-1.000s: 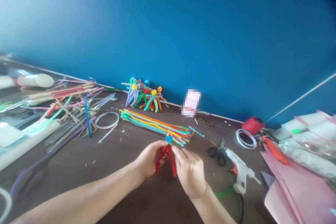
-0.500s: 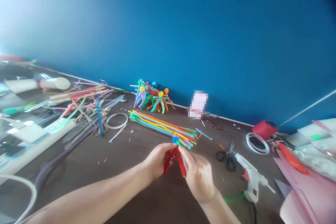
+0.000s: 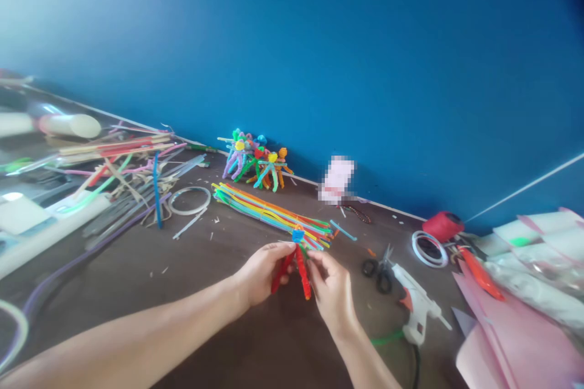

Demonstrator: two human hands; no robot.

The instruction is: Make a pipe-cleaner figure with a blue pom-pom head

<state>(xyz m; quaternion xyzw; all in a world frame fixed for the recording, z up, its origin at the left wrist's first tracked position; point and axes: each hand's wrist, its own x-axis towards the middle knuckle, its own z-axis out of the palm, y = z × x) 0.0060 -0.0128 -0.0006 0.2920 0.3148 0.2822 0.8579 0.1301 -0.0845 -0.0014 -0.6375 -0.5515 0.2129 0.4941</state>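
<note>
A small pipe-cleaner figure (image 3: pixel 302 270) with red legs and a blue part near its top is held low in the middle of the view. My left hand (image 3: pixel 260 272) grips it from the left, thumb near the blue part and fingers behind a red leg. On the other side, my right hand (image 3: pixel 335 285) pinches a short green piece at the figure's side. Just beyond lies a bundle of coloured pipe cleaners (image 3: pixel 269 209). Several finished-looking pipe-cleaner figures (image 3: pixel 255 161) stand against the blue wall.
To the right lie black-handled scissors (image 3: pixel 382 270), a white glue gun (image 3: pixel 417 304), a white ring roll (image 3: pixel 429 249), a red spool (image 3: pixel 442 226) and pink sheets (image 3: pixel 506 322). Leftward are a clear ring (image 3: pixel 189 200), loose sticks and strips (image 3: pixel 123 149) and a blue strip (image 3: pixel 157 191).
The scene has shifted left in view. My right hand has drawn slightly away from the red leg, and its fingertips now pinch the green piece. My left hand keeps its hold.
</note>
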